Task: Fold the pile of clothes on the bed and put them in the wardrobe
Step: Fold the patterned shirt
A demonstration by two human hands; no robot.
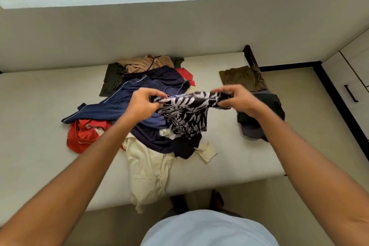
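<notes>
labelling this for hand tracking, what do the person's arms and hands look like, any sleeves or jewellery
The left arm and right arm are bare, no sleeves in view. The left hand and right hand wear no gloves, watch or visible rings. A pale top covers the torso.

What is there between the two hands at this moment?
A black garment with white leaf print spans from the left hand to the right hand; both grip its top edge. It hangs over the pile. The head view shows this.
</notes>
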